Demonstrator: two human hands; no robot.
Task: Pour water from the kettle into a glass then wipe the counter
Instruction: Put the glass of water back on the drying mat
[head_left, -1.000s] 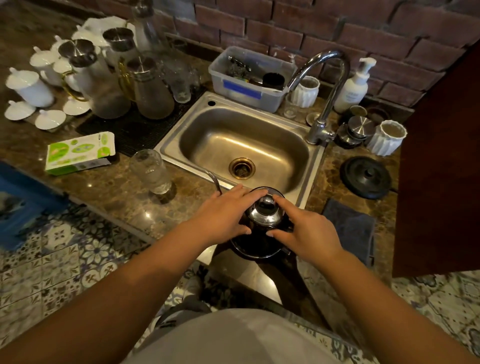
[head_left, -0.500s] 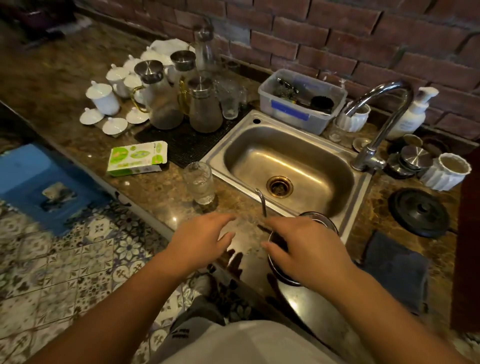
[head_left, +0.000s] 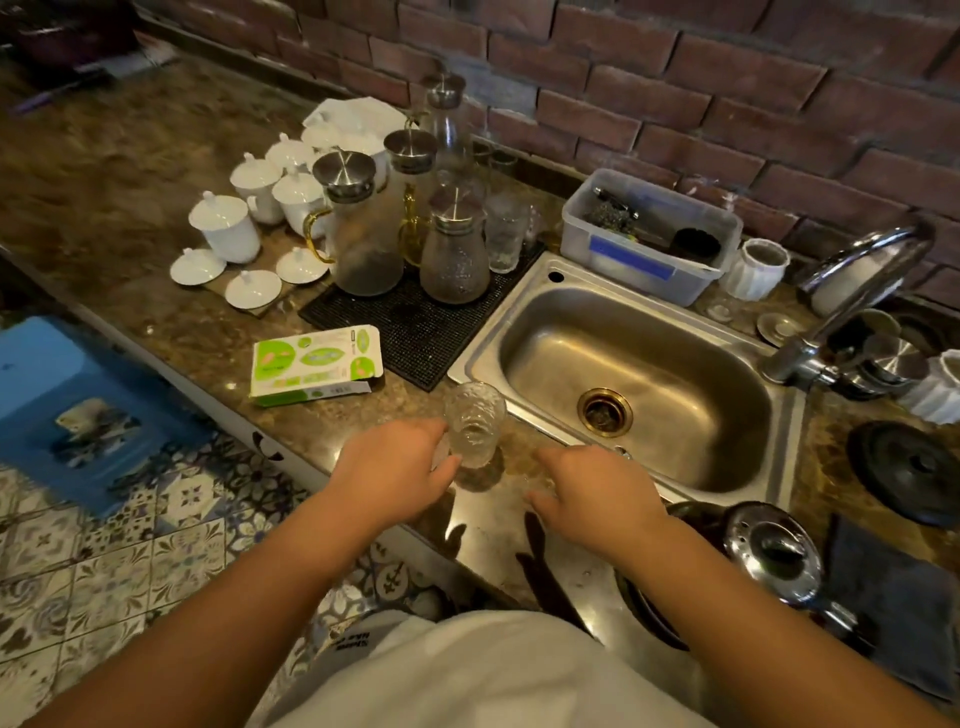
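Note:
A textured clear glass (head_left: 475, 423) stands on the brown stone counter (head_left: 156, 322) at the sink's front left corner. My left hand (head_left: 395, 467) is against its left side, fingers and thumb curled around its lower part. To the right of the glass, my right hand (head_left: 592, 499) hovers palm down over the counter edge, fingers apart and holding nothing. The dark kettle (head_left: 769, 551) with a shiny steel lid sits at the lower right, just behind my right forearm. A dark grey cloth (head_left: 893, 597) lies to the right of the kettle.
The steel sink (head_left: 639, 384) with its tap (head_left: 857, 291) is right of the glass. Glass jugs (head_left: 363, 234) on a black mat, white lidded cups (head_left: 223, 228) and a green box (head_left: 317, 364) stand behind and to the left. A black lid (head_left: 909, 467) lies far right.
Both hands left the kettle lid and moved left. My left hand reached the glass and closed around it. My right hand came off the kettle and now hovers beside the glass.

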